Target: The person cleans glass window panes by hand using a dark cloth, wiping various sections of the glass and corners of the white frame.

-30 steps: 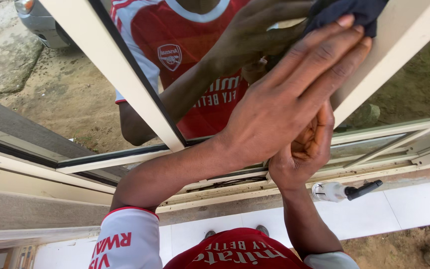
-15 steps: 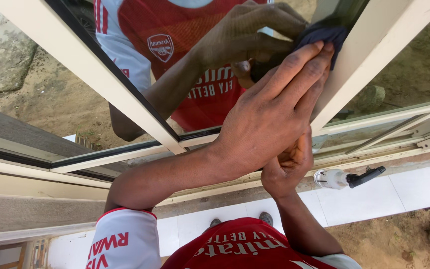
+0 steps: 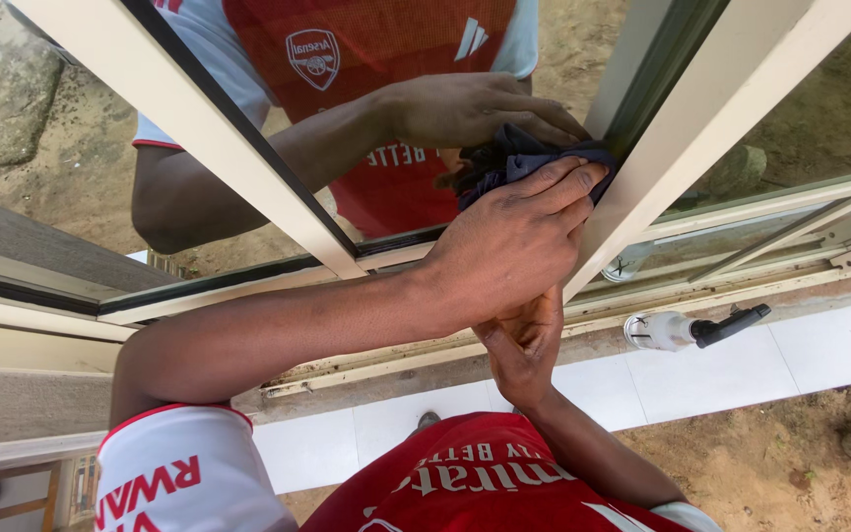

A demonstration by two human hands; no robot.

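Low in the frame, your right hand (image 3: 526, 343) lay palm-up against the sill; I could not tell whether its hidden fingers were closed. Above it, at centre, your left hand (image 3: 509, 241) pressed a crumpled dark blue cloth (image 3: 512, 158) onto the reflective window glass (image 3: 278, 118), right beside the slanted cream window frame (image 3: 642, 187). You seemed mid-wipe; continuing called for steady pressure along that frame edge.

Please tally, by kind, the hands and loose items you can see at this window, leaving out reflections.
Hands: 2, left hand pressing the dark cloth, right hand beneath it
Dark cloth: 1
Spray bottle, white with a black trigger, lying on the sill: 1
Total: 4
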